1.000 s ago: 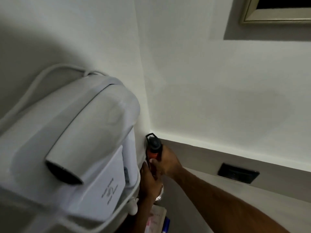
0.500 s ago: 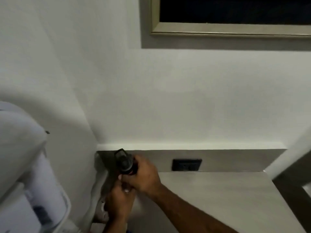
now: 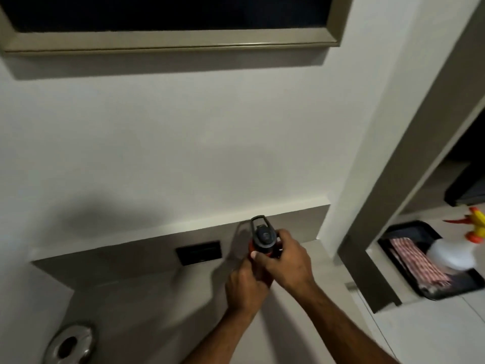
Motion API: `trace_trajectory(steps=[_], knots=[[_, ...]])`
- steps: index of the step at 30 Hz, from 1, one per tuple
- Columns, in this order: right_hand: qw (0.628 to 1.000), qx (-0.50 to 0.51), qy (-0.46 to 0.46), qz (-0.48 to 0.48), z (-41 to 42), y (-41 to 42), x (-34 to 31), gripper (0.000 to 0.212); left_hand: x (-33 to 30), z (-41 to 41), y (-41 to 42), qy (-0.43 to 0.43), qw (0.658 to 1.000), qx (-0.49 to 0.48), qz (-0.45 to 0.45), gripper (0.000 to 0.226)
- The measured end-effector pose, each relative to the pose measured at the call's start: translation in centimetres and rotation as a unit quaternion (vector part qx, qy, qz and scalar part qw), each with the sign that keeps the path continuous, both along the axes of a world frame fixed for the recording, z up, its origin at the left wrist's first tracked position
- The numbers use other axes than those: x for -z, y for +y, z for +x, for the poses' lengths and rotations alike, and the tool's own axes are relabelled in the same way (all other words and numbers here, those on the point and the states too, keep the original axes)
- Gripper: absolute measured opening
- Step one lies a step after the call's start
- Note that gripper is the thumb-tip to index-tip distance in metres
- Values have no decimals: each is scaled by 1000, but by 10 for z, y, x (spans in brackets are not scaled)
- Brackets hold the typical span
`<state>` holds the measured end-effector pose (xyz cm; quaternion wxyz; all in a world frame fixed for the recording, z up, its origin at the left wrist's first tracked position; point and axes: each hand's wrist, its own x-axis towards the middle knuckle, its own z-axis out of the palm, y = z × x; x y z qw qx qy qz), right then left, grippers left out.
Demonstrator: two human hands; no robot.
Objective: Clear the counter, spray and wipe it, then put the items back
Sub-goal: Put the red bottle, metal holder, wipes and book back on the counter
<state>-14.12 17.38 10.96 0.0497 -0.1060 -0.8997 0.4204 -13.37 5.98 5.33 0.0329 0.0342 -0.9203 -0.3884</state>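
Observation:
A red bottle with a black loop-handled cap (image 3: 263, 237) is held upright over the right end of the grey counter (image 3: 147, 306). My right hand (image 3: 284, 261) grips it just under the cap. My left hand (image 3: 245, 286) wraps around its lower body, which is hidden by my fingers. A clear spray bottle with a yellow and red trigger head (image 3: 456, 252) stands in a black tray (image 3: 409, 231) on a low shelf at the right, beside a red-and-white striped cloth (image 3: 414, 261).
A black wall socket (image 3: 199, 252) sits in the counter's backsplash. A round metal bin lid (image 3: 69, 346) lies at the lower left. A framed mirror or window (image 3: 168, 40) hangs above. A grey-edged wall post (image 3: 380, 206) separates the counter from the shelf.
The view has swung right, away from the white wall-mounted dryer. Both hands have carried the bottle from the left corner past the socket to the counter's right end.

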Motion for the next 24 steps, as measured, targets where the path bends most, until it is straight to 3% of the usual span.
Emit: trace_trajectory(steps=[8,18,20,23,24], knots=[[998,58,-27,-5,3,91,15,61,18,-10,91,-16,997,73,20,42],[998,61,-19,-7,2,91,34,67,32,-19,93,-61,993,98,-11,45],[997,73,-24,-30,9,85,38,77,34,-19,83,-67,992,105,-8,55],[979,167,-92,-75,33,61,52,111,38,-13,46,-75,995,71,-15,78],[973,190,-109,-78,42,46,59,111,40,-10,24,-69,996,48,-18,78]])
